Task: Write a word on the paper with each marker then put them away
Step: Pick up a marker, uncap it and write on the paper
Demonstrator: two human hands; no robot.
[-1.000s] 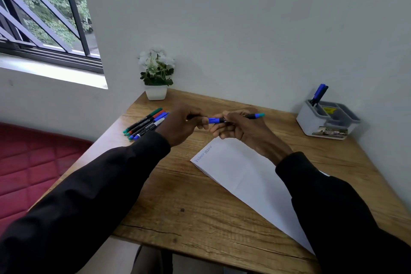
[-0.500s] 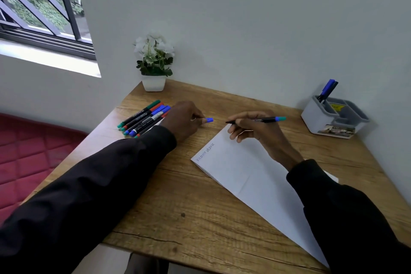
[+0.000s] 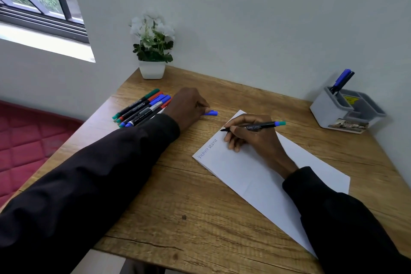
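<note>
A white paper (image 3: pixel 255 176) lies slanted on the wooden desk (image 3: pixel 178 218), with two faint words written at its upper left corner. My right hand (image 3: pixel 251 138) grips an uncapped black marker (image 3: pixel 258 127) with a blue end, its tip hovering at the paper's top edge. My left hand (image 3: pixel 189 107) rests on the desk to the left, pinching the marker's blue cap (image 3: pixel 211 113). Several capped markers (image 3: pixel 142 108) lie bunched behind my left wrist. Two more markers (image 3: pixel 341 81) stand in the grey organiser (image 3: pixel 333 111) at the back right.
A white pot with an artificial plant (image 3: pixel 152 51) stands at the desk's back left corner by the wall. A window (image 3: pixel 33 2) is at the upper left, a red cushion (image 3: pixel 24 147) below the desk's left edge.
My hands pulled the cap off the marker and moved apart. The left hand carried the cap down to the desk; the right hand brought the marker's tip to the paper.
</note>
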